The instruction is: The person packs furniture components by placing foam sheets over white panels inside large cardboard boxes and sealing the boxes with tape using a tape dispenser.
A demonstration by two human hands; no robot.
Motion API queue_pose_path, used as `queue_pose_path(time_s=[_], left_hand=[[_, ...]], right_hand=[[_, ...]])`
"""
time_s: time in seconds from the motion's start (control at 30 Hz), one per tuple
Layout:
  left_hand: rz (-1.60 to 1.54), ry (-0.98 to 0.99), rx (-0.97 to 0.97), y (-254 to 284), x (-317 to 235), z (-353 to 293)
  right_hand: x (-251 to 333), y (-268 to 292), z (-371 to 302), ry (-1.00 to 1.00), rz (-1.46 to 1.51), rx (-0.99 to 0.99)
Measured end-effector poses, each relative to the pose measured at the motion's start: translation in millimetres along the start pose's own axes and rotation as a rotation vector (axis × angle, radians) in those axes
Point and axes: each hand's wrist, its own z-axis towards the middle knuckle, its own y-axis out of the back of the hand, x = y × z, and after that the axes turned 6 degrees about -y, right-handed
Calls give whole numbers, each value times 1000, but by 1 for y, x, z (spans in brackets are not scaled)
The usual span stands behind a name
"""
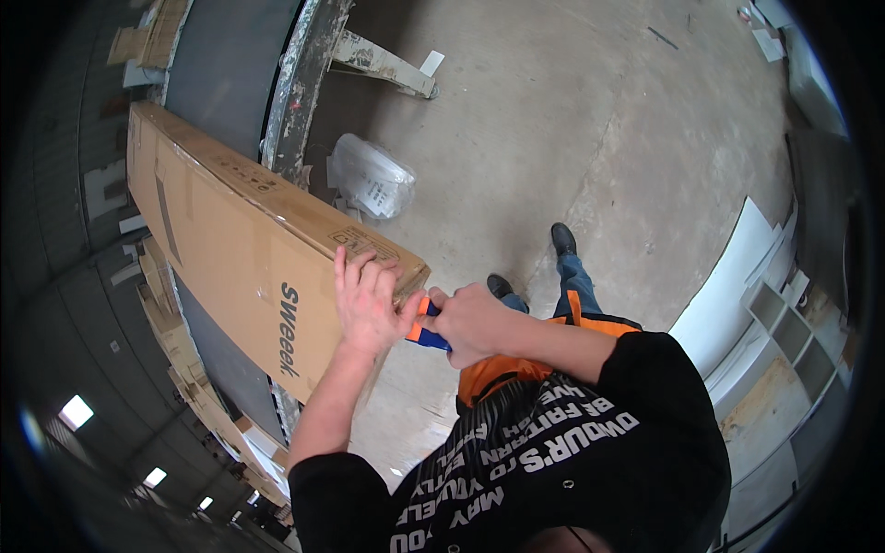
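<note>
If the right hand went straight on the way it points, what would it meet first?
Probably the left hand, at its thumb. The right hand grips an orange-and-blue tool; depth is unclear, so the near end of the cardboard box could come first.

floor: plastic-wrapped bundle | right: white panel, compartmented shelf | lower left: lights

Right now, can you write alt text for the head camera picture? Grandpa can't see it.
A person's left hand rests on the end of a long brown cardboard box while the right hand grips a blue-and-orange tool beside it. The box lies across a dark-topped bench, and a plastic-wrapped bundle sits on the concrete floor.
</note>
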Motion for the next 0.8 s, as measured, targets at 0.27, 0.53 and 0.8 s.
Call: queue_pose_path(time_s=[0.27, 0.53, 0.8], left_hand=[[-15, 54, -16, 6, -2, 3], [13, 45, 33, 17, -5, 8], [31, 6, -39, -2, -5, 15]], right_hand=[[-124, 68, 50, -106, 1184, -177], [-127, 25, 34, 241, 698, 212], [-11, -38, 7, 224, -245, 255]])
